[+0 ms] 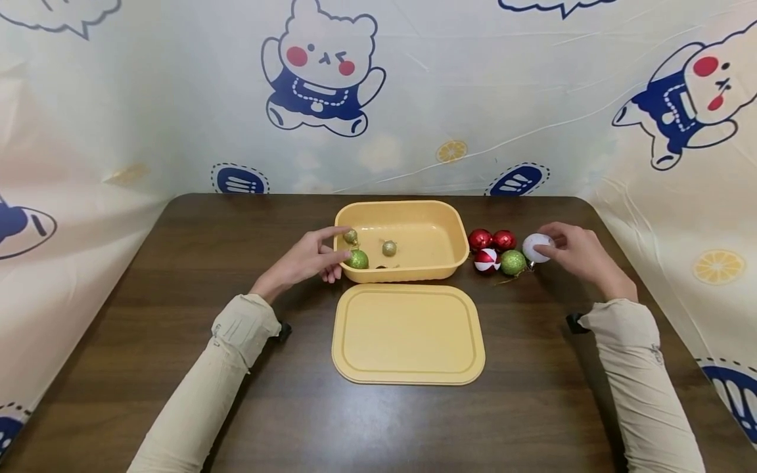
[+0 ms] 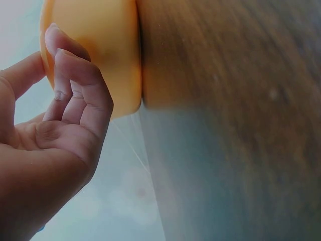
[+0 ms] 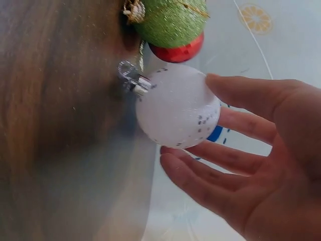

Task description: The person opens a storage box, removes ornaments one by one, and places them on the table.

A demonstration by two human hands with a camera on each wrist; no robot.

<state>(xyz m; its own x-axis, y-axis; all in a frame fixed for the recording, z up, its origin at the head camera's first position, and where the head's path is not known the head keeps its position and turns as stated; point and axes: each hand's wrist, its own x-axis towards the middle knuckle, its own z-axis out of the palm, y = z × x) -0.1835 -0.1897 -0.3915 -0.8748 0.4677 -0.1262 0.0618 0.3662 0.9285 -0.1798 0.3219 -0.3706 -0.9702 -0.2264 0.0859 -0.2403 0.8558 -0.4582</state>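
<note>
A yellow plastic box (image 1: 404, 206) stands on the table. My left hand (image 1: 310, 257) is at its left end, thumb and index finger spread apart over the rim, other fingers loosely bent by the outer wall (image 2: 118, 65). Just inside, near these fingertips, lie a glittery green bauble (image 1: 357, 259) and a small gold bauble (image 1: 351, 236); another gold bauble (image 1: 389, 248) lies farther in. At the right, my right hand (image 1: 576, 249) holds a white bauble (image 3: 175, 108), thumb on one side and fingers curved about the other. Its silver cap (image 3: 135, 83) points away from the palm.
Left of the white bauble sit two red baubles (image 1: 480, 239), a red-and-white bauble (image 1: 487, 261) and a green bauble (image 1: 512, 263), close by the box's right end. A flat yellow lid (image 1: 408, 335) lies in front of the box. A printed curtain (image 1: 402, 151) hangs behind the table.
</note>
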